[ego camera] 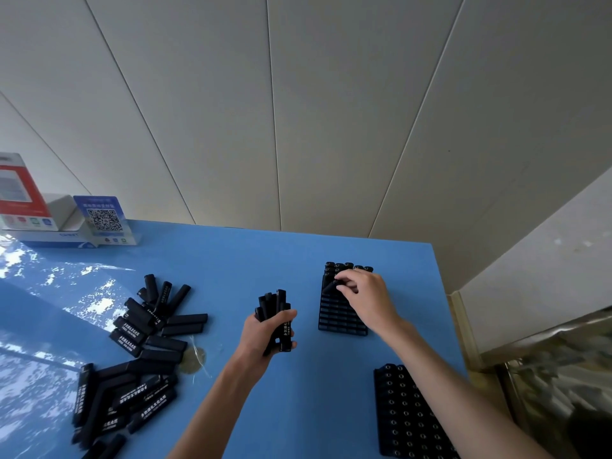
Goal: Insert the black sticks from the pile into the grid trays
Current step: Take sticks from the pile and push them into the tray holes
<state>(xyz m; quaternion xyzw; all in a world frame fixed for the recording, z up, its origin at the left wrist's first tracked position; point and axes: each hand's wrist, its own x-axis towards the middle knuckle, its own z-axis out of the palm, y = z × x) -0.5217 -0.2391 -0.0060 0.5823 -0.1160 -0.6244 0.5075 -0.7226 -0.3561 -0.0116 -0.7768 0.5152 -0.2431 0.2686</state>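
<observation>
Rightmost, the right hand (364, 294) pinches a single black stick (331, 286) between thumb and curled fingers, its lower end tilted over a cell of the far grid tray (341, 321), just in front of the filled back rows (347, 268). Since the stick is held slanted, its end could catch a cell wall or lodge in the wrong cell; whether it has already entered a cell cannot be told. The left hand (270, 332) is clenched round a bundle of sticks (275, 309), standing roughly upright above the blue table (231, 260). That bundle is uneven at the top, so a loosened grip would likely let sticks slide out and scatter. A near grid tray (410, 415) lies by the right forearm, which could nudge it toward the table edge. To the left lies the remaining pile (139, 359), well apart from both trays.
</observation>
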